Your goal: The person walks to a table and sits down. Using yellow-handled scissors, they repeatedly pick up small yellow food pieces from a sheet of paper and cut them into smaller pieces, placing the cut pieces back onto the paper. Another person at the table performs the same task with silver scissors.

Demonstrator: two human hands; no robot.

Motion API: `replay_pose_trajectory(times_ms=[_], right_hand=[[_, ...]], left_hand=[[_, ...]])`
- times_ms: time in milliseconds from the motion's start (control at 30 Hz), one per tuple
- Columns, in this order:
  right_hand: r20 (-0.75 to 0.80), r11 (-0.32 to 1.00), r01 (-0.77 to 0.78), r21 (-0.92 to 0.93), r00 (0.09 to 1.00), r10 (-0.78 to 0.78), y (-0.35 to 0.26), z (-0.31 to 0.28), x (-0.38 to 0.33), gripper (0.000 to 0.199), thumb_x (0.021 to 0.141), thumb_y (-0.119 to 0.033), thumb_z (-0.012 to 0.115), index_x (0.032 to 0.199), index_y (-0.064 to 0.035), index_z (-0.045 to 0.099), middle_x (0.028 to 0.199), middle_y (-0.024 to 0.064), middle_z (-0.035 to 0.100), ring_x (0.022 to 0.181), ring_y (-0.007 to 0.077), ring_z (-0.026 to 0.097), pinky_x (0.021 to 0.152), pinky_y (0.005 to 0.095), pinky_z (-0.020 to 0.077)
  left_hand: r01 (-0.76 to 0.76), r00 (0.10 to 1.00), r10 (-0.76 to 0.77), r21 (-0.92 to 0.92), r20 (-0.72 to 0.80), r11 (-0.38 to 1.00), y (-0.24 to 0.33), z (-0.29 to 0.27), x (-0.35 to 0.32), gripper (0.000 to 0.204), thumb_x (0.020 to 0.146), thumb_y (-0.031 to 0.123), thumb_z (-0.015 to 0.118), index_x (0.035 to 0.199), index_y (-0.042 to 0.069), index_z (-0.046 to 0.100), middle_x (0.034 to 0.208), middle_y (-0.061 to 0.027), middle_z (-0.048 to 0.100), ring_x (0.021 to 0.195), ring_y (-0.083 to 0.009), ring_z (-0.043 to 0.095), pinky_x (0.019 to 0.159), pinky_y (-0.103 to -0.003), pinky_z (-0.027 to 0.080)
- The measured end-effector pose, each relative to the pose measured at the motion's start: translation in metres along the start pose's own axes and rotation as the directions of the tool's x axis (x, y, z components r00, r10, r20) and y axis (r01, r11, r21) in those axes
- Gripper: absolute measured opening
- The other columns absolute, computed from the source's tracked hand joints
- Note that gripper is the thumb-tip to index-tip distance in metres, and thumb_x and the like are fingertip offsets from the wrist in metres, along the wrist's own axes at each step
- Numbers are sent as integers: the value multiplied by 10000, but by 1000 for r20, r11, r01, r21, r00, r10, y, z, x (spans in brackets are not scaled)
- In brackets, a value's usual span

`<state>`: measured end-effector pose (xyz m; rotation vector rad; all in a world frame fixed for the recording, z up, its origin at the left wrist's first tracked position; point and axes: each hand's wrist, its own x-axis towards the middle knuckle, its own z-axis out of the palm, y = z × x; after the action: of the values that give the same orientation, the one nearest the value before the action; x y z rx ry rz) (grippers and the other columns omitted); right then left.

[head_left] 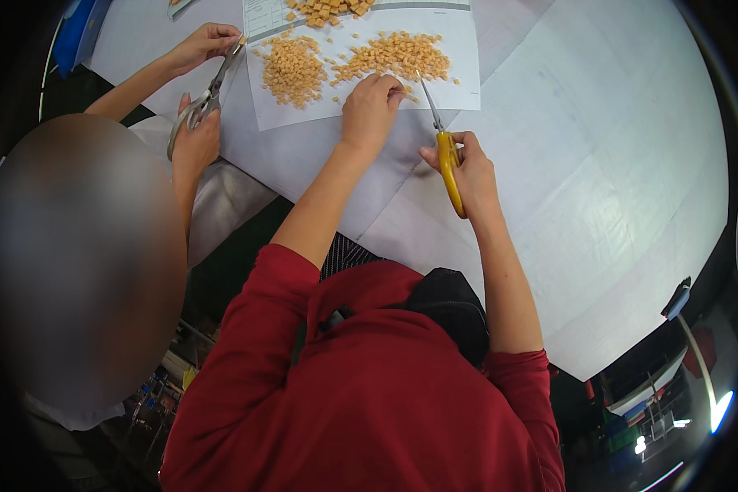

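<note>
A co-worker's grey scissors (pixel 198 105), a blue folder (pixel 80 29) at the white table's (pixel 615 164) far-left corner.

Your one head cam looks steeply down from above onto the table (pixel 599 164) (fisheye, edges bend), fairly near.

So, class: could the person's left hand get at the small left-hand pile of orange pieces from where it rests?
Probably yes. The left hand rests on the paper sheet beside that pile, with only bare paper between them; the co-worker's scissors stay off to the side.
</note>
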<state>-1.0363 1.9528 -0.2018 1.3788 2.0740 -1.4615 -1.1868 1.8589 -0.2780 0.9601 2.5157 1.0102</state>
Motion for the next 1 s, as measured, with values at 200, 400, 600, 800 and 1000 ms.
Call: replay_pose_trajectory(times_ms=[200, 400, 600, 800, 1000], right_hand=[[-3, 1000, 28, 9, 1000, -28, 4, 3, -9, 749, 730, -553, 764, 1148, 20, 526, 885, 239, 674, 814, 354, 680, 725, 384, 523], [5, 1000, 28, 0, 1000, -28, 0, 3, -17, 735, 737, -546, 760, 1141, 20, 522, 876, 243, 671, 825, 364, 680, 724, 393, 522], [-16, 995, 95, -19, 995, -96, 2, 6, -24, 707, 746, -525, 765, 1140, 7, 516, 866, 205, 663, 809, 321, 661, 717, 377, 511], [-29, 983, 153, -105, 987, -157, 4, 16, -25, 696, 750, -500, 774, 1168, -18, 498, 866, 166, 663, 803, 285, 664, 718, 360, 509], [-39, 966, 181, -185, 981, -191, -2, 15, -27, 681, 762, -513, 751, 1165, -28, 494, 944, 206, 671, 885, 355, 666, 761, 407, 514]], left_hand=[[-237, 970, 242, 156, -15, 959, 3, -1, -4, 119, 760, 57, 676, 799, 61, 563, 792, -82, 619, 786, -287, 594, 684, -422, 480], [-237, 970, 243, 116, -35, 965, 0, 0, -4, 122, 753, 41, 676, 830, 62, 583, 772, -72, 626, 772, -264, 603, 668, -391, 485], [549, 802, -511, -719, 309, 426, 16, -23, 0, 174, 844, 108, 694, 1008, 67, 657, 866, -12, 659, 822, -128, 617, 700, -278, 503], [598, 705, -452, -800, 546, -33, 8, -34, -3, 194, 870, 153, 692, 1030, 57, 641, 931, -23, 655, 848, -120, 613, 738, -272, 513], [601, 705, -438, -798, 557, -46, 6, -36, -5, 185, 878, 172, 685, 1027, 71, 642, 937, -21, 658, 852, -122, 611, 741, -278, 510]])
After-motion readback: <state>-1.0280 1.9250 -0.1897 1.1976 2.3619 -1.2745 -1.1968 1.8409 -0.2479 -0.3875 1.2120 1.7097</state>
